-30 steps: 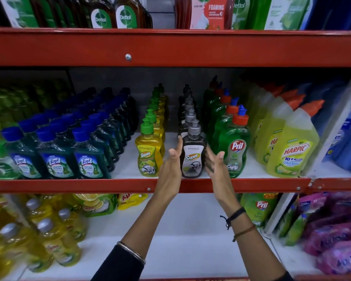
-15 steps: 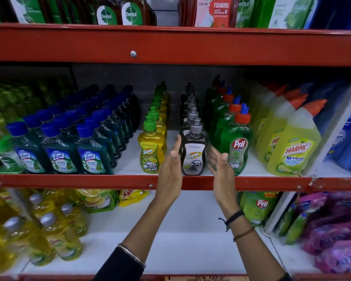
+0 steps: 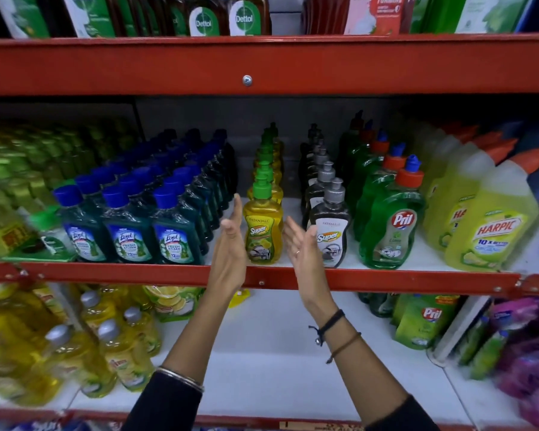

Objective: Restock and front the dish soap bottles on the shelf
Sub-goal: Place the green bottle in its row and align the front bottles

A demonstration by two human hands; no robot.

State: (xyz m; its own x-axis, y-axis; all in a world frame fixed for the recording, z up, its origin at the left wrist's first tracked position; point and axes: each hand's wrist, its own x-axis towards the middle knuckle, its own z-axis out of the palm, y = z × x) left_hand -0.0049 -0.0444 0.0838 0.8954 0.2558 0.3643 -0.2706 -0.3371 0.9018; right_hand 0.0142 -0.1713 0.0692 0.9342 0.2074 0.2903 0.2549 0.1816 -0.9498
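"PATANJALI Super" is being shown on the yellow bottle (image 3: 263,234) with the green cap and again on the dark bottle (image 3: 330,236) with the grey cap, both at the front of the middle shelf. "Pril" is being displayed on the green bottle (image 3: 389,231) and on the green pouch (image 3: 423,321) below it, "HARPIC 10x" on the yellow-green bottle (image 3: 492,231), and "Lizol FRESH & CLEAN" on the three blue-capped bottles (image 3: 128,231). "Dettol" is being carried by two brown bottles (image 3: 224,18) on the top shelf, and "FOAMING" by a red pack (image 3: 383,10) beside them.
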